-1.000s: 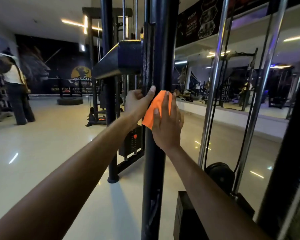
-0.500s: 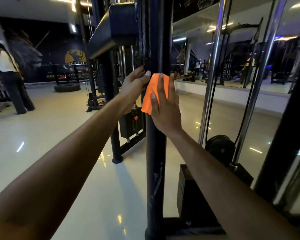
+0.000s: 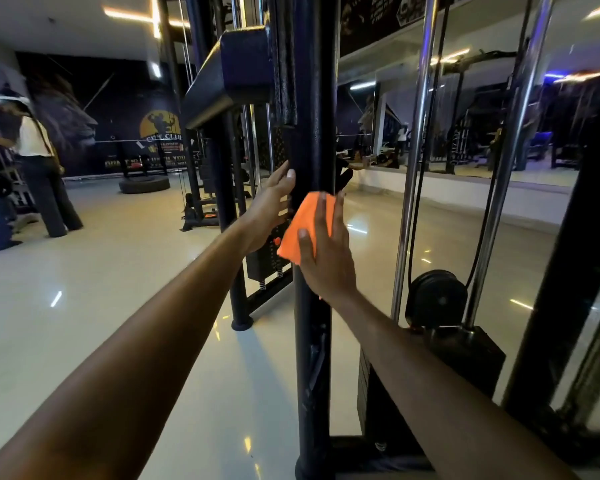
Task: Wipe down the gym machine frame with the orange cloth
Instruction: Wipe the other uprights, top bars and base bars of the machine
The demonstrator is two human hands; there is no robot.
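A black upright post of the gym machine frame (image 3: 312, 358) runs through the middle of the head view. My right hand (image 3: 326, 258) presses a folded orange cloth (image 3: 303, 226) flat against the post with straight fingers. Beside it, my left hand (image 3: 269, 209) touches the post's left side, fingers extended and thumb tip up against the metal. A dark padded block (image 3: 236, 77) juts out from the post above both hands.
Two chrome guide rods (image 3: 409, 202) and a black cable with a pulley (image 3: 433, 299) stand to the right, over a black weight stack (image 3: 465, 368). Mirrors line the right wall. A person (image 3: 45, 174) stands far left on the glossy floor, near a tyre (image 3: 144, 184).
Both hands and the cloth have slid downward along the post. The cloth stays pressed under my right hand.
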